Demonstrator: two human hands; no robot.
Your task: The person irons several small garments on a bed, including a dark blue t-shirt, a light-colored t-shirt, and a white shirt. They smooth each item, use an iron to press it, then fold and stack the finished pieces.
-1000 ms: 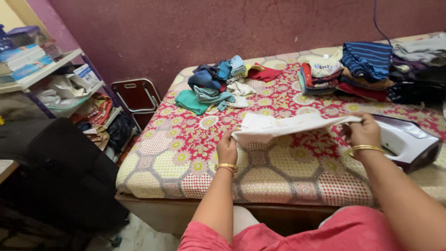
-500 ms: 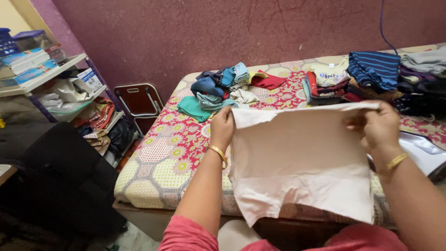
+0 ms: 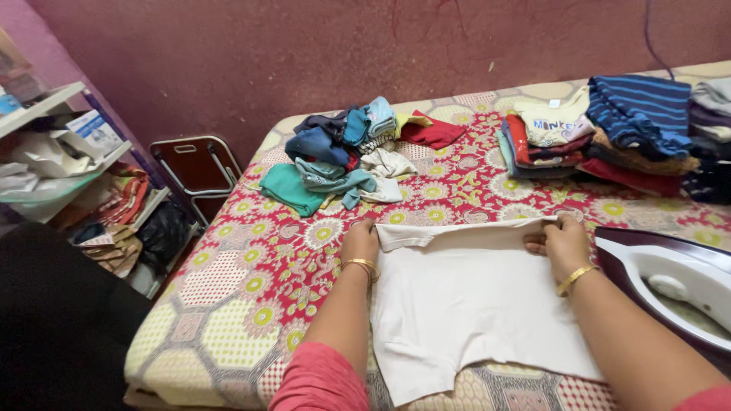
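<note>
The left hand (image 3: 360, 242) pinches the top left corner of a white cloth (image 3: 472, 304). The right hand (image 3: 560, 242) pinches the top right corner, with the fingers closed on the edge. The cloth lies flat on the bed (image 3: 251, 304), close to the person. It looks thin, soft and light, so the corners look like the best places to hold it. An iron (image 3: 670, 285) sits just to the right. A messy pile of clothes (image 3: 350, 156) and a folded stack (image 3: 601, 129) lie further back.
</note>
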